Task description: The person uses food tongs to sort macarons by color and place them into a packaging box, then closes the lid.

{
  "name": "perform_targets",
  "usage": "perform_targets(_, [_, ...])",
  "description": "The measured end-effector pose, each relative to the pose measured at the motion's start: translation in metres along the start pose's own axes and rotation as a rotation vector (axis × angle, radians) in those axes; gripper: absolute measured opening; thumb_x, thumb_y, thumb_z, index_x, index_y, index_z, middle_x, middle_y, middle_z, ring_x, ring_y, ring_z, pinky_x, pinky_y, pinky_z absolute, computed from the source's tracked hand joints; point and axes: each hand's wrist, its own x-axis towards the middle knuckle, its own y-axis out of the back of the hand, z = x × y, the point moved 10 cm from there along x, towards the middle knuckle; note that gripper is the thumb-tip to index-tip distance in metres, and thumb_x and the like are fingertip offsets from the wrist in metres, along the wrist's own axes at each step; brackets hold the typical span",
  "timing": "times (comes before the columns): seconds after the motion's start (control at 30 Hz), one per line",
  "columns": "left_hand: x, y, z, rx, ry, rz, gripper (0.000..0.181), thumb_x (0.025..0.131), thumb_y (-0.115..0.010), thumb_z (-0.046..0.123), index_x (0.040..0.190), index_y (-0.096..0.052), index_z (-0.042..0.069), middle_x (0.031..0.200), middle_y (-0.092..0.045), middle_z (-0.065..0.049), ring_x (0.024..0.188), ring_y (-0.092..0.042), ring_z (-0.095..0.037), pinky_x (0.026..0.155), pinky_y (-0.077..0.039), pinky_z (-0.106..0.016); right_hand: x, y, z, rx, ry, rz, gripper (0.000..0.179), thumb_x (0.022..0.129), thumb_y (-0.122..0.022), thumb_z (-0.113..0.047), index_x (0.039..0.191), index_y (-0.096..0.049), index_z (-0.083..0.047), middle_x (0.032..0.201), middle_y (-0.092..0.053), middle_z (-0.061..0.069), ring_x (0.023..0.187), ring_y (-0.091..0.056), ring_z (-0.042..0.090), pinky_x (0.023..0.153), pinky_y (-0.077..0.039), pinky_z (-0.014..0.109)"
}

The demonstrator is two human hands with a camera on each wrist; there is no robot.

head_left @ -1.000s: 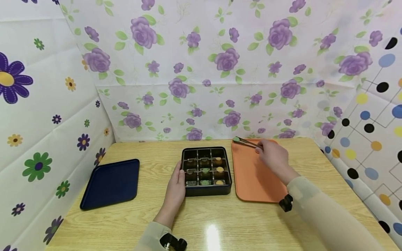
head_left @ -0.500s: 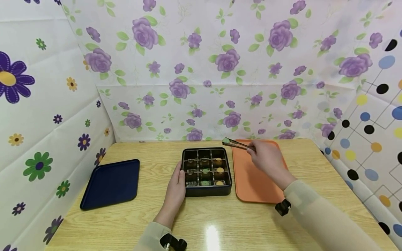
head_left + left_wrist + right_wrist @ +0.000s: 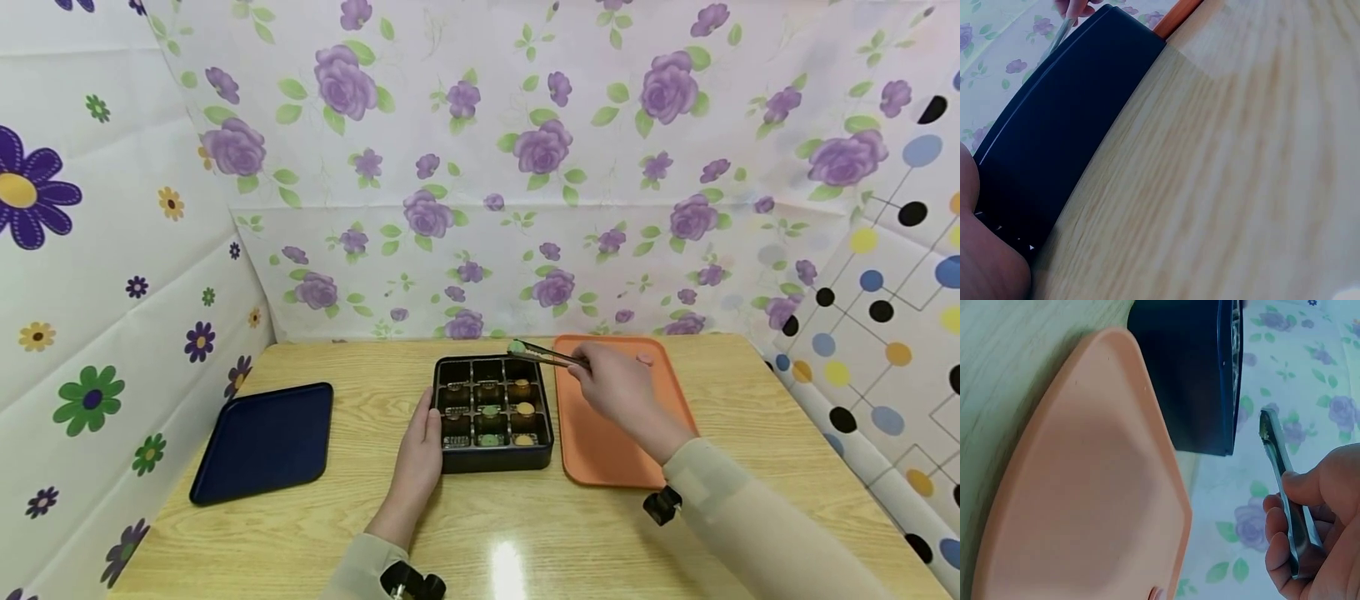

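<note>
A: Hands first. Our right hand (image 3: 618, 390) grips the tongs (image 3: 1299, 536), whose tips pinch a green piece (image 3: 516, 346) just over the box's far rim.

B: Our left hand (image 3: 418, 454) lies against the left wall of the box (image 3: 495, 459), fingers fairly straight, apparently steadying it.

A: Progress, read inside the box: three orange pieces (image 3: 525, 409) fill the right column; two green pieces (image 3: 490, 439) sit in the middle column's nearer compartments. The held one is not yet set down.

B: We see no piece in the middle column's far compartment, nor in the left column. We judge the far middle one as its likely place, with the left column to follow.

A: Right of the box, a pink piece (image 3: 644, 359) lies on the orange tray (image 3: 600, 454). Our hand and forearm hide part of that tray, so we cannot count the rest.

B: Left of the box, well apart, a dark blue tray (image 3: 262, 446) lies on the worktop (image 3: 378, 400). Obstacles: the far rim and the dividers, which the tips must clear.
</note>
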Motion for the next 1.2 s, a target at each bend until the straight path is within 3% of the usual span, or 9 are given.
perform_targets(0.77, [-0.002, 0.001, 0.003, -0.028, 0.007, -0.007, 0.057, 0.124, -0.033, 0.037, 0.179, -0.023, 0.025, 0.182, -0.025, -0.010, 0.166, -0.021, -0.041, 0.132, -0.019, -0.065, 0.001, -0.019, -0.028, -0.028, 0.056, 0.014, 0.012, 0.109, -0.076, -0.025, 0.113, -0.075, -0.013, 0.094, -0.075, 0.001, 0.066, -0.062, 0.014, 0.057, -0.051, 0.037])
perform_targets(1.2, [-0.001, 0.001, 0.002, -0.021, 0.013, -0.005, 0.057, 0.124, -0.033, 0.037, 0.179, -0.023, 0.026, 0.182, -0.025, -0.011, 0.166, -0.021, -0.042, 0.132, -0.019, -0.066, 0.004, -0.028, -0.032, -0.038, 0.029, -0.020, 0.020, 0.110, -0.073, -0.028, 0.124, -0.076, -0.014, 0.105, -0.077, 0.001, 0.071, -0.064, 0.014, 0.059, -0.053, 0.036])
